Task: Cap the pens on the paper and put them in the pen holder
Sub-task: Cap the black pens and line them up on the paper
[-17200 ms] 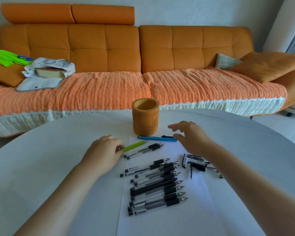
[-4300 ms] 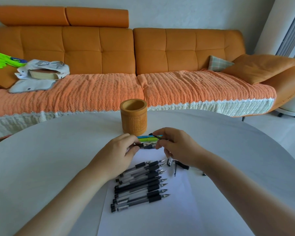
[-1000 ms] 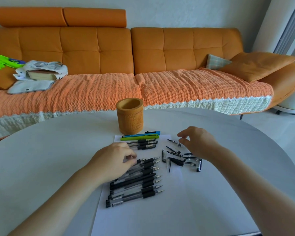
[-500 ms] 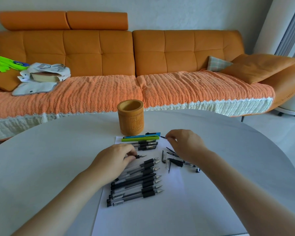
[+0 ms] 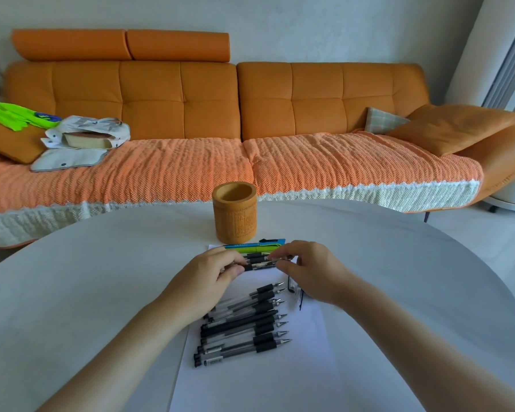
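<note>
A sheet of white paper [image 5: 304, 367] lies on the round table. Several uncapped black pens [image 5: 244, 328] lie in a row on it, tips to the right. My left hand [image 5: 208, 278] pinches the barrel of one black pen [image 5: 259, 265] just above the paper. My right hand [image 5: 306, 269] holds a cap at that pen's tip end; how far the cap sits on the tip is hidden by my fingers. Capped blue and green pens [image 5: 253, 246] lie behind my hands. The wooden pen holder [image 5: 235, 214] stands upright just beyond them. Loose caps [image 5: 293, 288] show under my right hand.
The grey round table [image 5: 72, 292] spreads wide on both sides of the paper. An orange sofa [image 5: 220, 114] with a woven cover stands behind it, with a bag, a book and cushions on it.
My left hand lifted one black pen from the row and moved it up. My right hand brought a cap from the pile to the pen's tip, so both hands now meet.
</note>
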Demonstrator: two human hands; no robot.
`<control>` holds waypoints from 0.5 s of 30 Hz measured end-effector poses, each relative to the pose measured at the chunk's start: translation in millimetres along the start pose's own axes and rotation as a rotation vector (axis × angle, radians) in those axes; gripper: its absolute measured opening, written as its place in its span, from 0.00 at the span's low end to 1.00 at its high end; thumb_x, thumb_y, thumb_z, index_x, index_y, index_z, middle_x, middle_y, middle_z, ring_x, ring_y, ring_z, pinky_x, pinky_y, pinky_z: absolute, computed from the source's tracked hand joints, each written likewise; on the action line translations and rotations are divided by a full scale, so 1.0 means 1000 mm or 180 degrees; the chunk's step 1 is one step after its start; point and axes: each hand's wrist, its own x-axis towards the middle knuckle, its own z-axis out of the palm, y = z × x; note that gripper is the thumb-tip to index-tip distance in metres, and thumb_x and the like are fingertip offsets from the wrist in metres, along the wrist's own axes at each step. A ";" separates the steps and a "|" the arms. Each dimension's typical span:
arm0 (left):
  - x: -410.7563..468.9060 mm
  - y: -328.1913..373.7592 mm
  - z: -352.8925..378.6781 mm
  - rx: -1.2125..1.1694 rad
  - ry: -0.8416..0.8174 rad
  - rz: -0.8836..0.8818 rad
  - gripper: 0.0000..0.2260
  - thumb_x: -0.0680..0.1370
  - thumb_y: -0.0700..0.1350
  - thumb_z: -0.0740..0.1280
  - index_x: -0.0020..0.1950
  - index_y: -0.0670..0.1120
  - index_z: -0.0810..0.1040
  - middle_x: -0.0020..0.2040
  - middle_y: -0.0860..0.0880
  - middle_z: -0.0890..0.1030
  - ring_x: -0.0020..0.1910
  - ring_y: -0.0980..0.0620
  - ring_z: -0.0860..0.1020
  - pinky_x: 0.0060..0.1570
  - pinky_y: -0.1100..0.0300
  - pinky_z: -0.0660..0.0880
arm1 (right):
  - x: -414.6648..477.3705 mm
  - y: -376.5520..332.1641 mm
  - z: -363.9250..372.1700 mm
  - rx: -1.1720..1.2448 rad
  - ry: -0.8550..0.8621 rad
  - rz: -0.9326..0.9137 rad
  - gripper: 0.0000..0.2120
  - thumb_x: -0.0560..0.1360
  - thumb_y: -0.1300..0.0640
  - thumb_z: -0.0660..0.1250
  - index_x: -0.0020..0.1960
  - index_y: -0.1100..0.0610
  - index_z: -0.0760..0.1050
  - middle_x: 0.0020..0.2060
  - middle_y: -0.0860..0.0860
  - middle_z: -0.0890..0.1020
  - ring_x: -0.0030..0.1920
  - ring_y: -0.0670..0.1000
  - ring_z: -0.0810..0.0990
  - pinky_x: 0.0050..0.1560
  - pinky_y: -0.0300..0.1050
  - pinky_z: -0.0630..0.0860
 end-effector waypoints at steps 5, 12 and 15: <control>0.000 0.001 -0.001 -0.0055 -0.0018 0.0039 0.05 0.79 0.48 0.65 0.53 0.53 0.80 0.48 0.62 0.75 0.48 0.61 0.75 0.47 0.64 0.72 | 0.000 -0.004 0.004 -0.0050 -0.0088 -0.0044 0.09 0.79 0.52 0.65 0.56 0.44 0.81 0.49 0.38 0.79 0.37 0.30 0.74 0.35 0.27 0.65; 0.001 0.003 0.000 -0.0045 -0.0043 0.0088 0.05 0.79 0.48 0.65 0.52 0.54 0.80 0.46 0.62 0.74 0.45 0.61 0.74 0.40 0.68 0.66 | -0.003 -0.013 0.005 -0.0130 -0.0226 -0.0136 0.10 0.78 0.52 0.65 0.58 0.45 0.81 0.46 0.37 0.77 0.36 0.30 0.73 0.34 0.27 0.66; 0.000 0.004 0.002 -0.0069 -0.0161 0.0129 0.05 0.79 0.48 0.65 0.52 0.54 0.80 0.46 0.61 0.75 0.46 0.62 0.74 0.41 0.69 0.66 | -0.006 -0.015 0.007 0.0007 -0.0203 -0.0166 0.11 0.77 0.54 0.67 0.58 0.47 0.81 0.42 0.36 0.78 0.34 0.30 0.74 0.34 0.26 0.68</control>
